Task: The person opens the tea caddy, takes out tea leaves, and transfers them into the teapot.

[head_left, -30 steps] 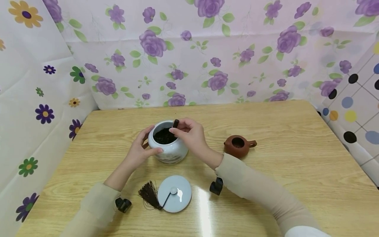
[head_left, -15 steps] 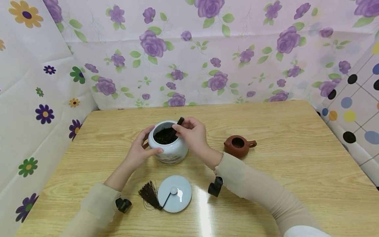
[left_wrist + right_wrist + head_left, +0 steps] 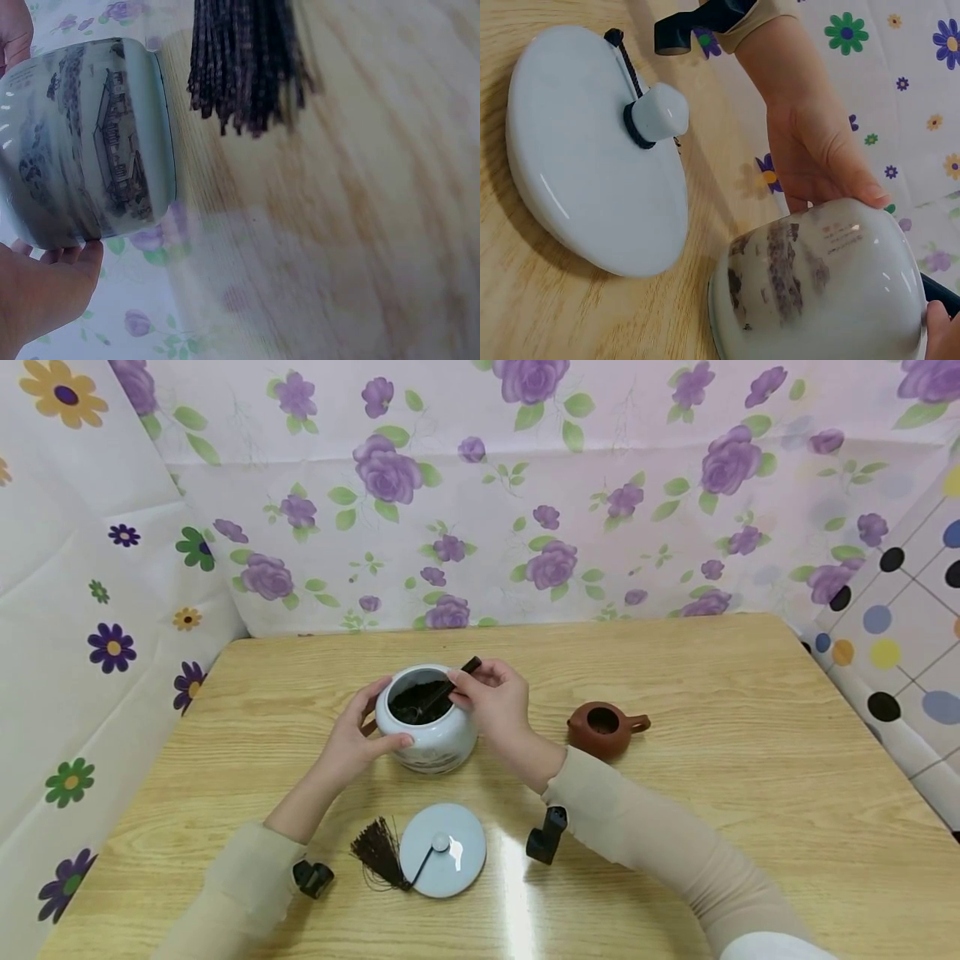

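Note:
A white porcelain jar (image 3: 433, 750) with a painted landscape stands on the table, holding dark loose leaves (image 3: 411, 703) that look like tea. My left hand (image 3: 354, 733) grips its left side, thumb at the front below the rim and fingers around the back. With the fingertips of my right hand (image 3: 497, 703) I pinch the handle of a dark tea scoop (image 3: 469, 667), which slants down into the leaves. Its lower end is partly hidden there. In the right wrist view, the left thumb lies on the jar wall (image 3: 817, 277). The left wrist view shows the jar's painted side (image 3: 82, 142).
In front of the jar lies its round white lid (image 3: 457, 864), knob up, with a dark brown tassel (image 3: 377, 853) tied to the knob. A small red-brown teapot (image 3: 598, 742) without a lid stands to the right, beyond my right forearm. Flowered cloth (image 3: 480, 527) hangs behind the table (image 3: 712, 710).
The top of the scoop's handle has tilted to the right as my right hand shifted slightly that way, and more of its shaft shows. My left hand and the jar stay put.

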Motion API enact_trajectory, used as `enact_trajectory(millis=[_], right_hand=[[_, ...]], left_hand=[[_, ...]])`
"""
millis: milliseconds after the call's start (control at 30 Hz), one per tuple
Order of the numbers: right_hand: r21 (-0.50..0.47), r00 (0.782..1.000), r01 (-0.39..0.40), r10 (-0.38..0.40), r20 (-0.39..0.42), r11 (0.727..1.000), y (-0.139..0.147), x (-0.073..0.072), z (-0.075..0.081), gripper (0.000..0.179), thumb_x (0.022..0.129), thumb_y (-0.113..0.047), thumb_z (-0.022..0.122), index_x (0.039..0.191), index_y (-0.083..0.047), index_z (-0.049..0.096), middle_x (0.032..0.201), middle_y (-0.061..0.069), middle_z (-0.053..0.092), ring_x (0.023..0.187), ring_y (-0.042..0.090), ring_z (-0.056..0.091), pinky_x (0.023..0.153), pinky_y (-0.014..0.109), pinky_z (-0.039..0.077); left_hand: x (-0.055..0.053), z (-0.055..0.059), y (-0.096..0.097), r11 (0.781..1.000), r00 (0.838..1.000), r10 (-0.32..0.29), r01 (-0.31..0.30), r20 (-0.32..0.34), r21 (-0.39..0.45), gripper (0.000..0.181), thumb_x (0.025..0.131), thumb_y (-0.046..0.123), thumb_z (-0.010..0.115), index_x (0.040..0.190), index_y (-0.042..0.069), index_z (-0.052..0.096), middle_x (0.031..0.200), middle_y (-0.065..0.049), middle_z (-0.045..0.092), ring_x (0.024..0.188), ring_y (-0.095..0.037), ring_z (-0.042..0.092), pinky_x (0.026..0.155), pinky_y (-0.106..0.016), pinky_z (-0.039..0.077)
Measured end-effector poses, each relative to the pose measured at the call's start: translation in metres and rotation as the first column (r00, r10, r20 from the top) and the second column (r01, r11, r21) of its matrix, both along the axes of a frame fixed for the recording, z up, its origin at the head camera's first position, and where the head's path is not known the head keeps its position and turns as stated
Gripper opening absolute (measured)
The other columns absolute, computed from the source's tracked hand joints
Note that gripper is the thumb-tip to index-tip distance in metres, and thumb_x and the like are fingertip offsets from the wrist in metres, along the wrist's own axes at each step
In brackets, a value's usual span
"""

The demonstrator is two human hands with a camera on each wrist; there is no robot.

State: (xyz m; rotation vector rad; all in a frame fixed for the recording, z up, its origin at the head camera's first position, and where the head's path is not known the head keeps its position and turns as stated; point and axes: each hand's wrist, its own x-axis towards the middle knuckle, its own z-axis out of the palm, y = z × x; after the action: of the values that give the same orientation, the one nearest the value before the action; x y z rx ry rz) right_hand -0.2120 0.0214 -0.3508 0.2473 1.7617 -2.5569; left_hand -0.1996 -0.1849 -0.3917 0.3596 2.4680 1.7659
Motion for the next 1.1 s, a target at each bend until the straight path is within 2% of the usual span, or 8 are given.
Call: enact_trajectory(millis=[500, 700, 933, 1100], right_hand=[[-0.131, 0.996, 0.068, -0.06, 0.068, 0.989, 0.007, -0.006, -0.009, 0.01, 0.086, 0.003, 0.066, 0.088, -0.003, 0.058, 0.084, 0.007, 0.064, 0.07, 0.012, 0.068, 0.072, 0.025, 0.06], [-0.137, 0.993, 0.086, -0.074, 0.09, 0.987, 0.011, -0.008, -0.01, 0.009, 0.087, 0.001, 0.066, 0.092, -0.001, 0.059, 0.087, 0.009, 0.063, 0.072, 0.013, 0.069, 0.075, 0.025, 0.059], [-0.141, 0.992, 0.106, -0.094, 0.086, 0.984, 0.016, -0.009, -0.01, 0.011, 0.087, 0.0, 0.066, 0.095, 0.0, 0.059, 0.09, 0.01, 0.063, 0.077, 0.013, 0.069, 0.084, 0.031, 0.057], [-0.153, 0.991, 0.121, -0.11, 0.079, 0.981, 0.02, -0.01, -0.008, 0.01, 0.087, 0.0, 0.066, 0.095, 0.0, 0.059, 0.088, 0.008, 0.064, 0.076, 0.013, 0.068, 0.083, 0.031, 0.058]], left_hand=[[0.001, 0.0, 0.001, 1.0, 1.0, 0.005, -0.005, -0.002, 0.009, 0.086, 0.081, 0.005, 0.075, 0.15, 0.008, 0.025, 0.149, -0.014, 0.032, 0.136, -0.03, 0.031, 0.115, -0.048, 0.03], [0.002, 0.001, 0.001, 1.0, 1.0, 0.003, -0.003, -0.006, 0.009, 0.085, 0.082, 0.005, 0.074, 0.151, 0.008, 0.025, 0.149, -0.015, 0.032, 0.137, -0.031, 0.031, 0.116, -0.049, 0.029], [0.0, 0.0, 0.0, 1.0, 1.0, 0.005, -0.005, -0.007, 0.003, 0.086, 0.081, 0.005, 0.075, 0.151, 0.008, 0.025, 0.148, -0.015, 0.032, 0.136, -0.03, 0.032, 0.115, -0.048, 0.03], [0.0, 0.0, 0.001, 1.0, 1.0, 0.007, -0.007, -0.005, -0.003, 0.086, 0.081, 0.007, 0.075, 0.151, 0.008, 0.025, 0.148, -0.015, 0.033, 0.136, -0.03, 0.032, 0.115, -0.048, 0.031]])
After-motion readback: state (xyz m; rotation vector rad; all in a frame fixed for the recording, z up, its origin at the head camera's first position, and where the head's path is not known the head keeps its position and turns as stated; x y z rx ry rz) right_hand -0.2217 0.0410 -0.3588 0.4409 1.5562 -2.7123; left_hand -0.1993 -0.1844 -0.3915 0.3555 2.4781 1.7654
